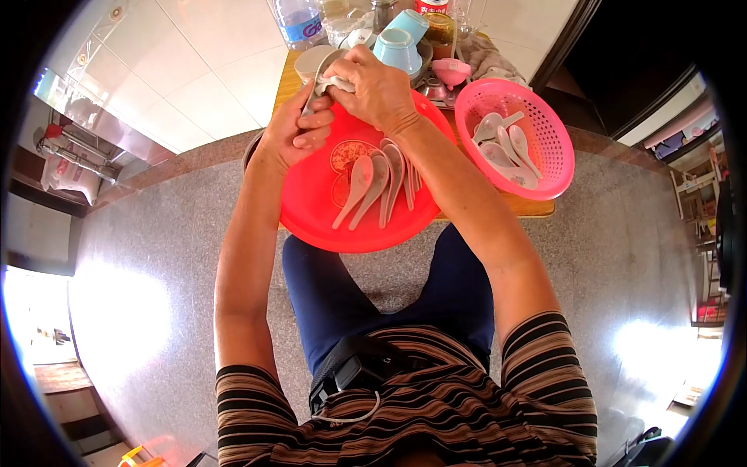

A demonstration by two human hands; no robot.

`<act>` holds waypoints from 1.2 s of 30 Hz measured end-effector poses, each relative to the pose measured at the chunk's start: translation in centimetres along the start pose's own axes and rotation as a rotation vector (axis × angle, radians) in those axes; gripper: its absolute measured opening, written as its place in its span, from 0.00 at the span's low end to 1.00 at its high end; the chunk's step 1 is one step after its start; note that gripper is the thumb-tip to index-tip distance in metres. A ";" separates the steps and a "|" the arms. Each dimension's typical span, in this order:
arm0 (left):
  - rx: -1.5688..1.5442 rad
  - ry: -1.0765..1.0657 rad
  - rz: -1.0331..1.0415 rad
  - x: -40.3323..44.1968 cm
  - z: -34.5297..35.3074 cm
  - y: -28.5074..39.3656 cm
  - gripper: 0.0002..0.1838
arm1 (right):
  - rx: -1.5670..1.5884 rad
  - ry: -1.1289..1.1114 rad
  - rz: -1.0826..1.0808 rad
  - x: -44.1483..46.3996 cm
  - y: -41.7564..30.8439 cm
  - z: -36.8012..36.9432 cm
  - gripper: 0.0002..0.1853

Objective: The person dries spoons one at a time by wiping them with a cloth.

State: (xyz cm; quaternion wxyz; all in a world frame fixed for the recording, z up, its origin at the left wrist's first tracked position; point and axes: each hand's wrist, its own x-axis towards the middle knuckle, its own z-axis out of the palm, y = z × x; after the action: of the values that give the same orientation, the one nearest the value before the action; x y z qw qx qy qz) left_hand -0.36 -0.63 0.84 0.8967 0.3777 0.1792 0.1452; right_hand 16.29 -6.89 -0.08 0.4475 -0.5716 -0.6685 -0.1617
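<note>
Over the far left part of a red basin (311, 210), my left hand (298, 131) is closed around a pale soup spoon (317, 84), held up at a slant. My right hand (379, 92) pinches a crumpled white cloth (339, 82) against the spoon. Fingers cover part of both. Below my hands, several white soup spoons (373, 187) lie fanned out side by side in the basin, handles towards me. Part of this row is hidden behind my right forearm.
A pink perforated basket (557, 148) with several soup spoons (504, 148) stands right of the basin on a wooden table (537, 207). Light blue bowls (397, 53), a pink cup (451, 71), a jar (441, 31) and a large plastic bottle (299, 23) crowd the back, near a tiled wall.
</note>
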 end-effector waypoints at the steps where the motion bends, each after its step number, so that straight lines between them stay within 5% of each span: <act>1: -0.001 0.001 -0.001 0.0 -0.1 0.0 0.21 | 0.000 -0.001 0.001 0.0 0.0 0.0 0.07; 6: 0.022 -0.069 -0.031 0.3 0.1 -0.1 0.22 | -0.105 0.139 0.108 0.5 0.5 -0.8 0.08; 15: 0.049 0.035 0.039 -0.1 0.5 -0.2 0.22 | -0.010 0.064 -0.024 0.0 -0.2 0.0 0.08; 25: 0.115 0.052 0.021 0.0 1.0 -0.2 0.21 | -0.161 0.112 0.110 0.3 0.3 -0.5 0.08; 31: 0.080 0.067 0.050 -0.1 0.5 -0.2 0.22 | -0.003 0.084 -0.041 -0.1 0.0 0.2 0.08; 36: 0.055 -0.068 -0.009 0.2 0.4 -0.1 0.22 | -0.115 0.168 0.063 0.4 0.5 -0.4 0.09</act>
State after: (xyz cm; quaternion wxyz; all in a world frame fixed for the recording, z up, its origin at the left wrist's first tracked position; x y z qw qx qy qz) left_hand -0.03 -0.88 1.03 0.8923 0.4060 0.1543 0.1232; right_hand 16.90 -6.81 0.30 0.4735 -0.6014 -0.5998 -0.2331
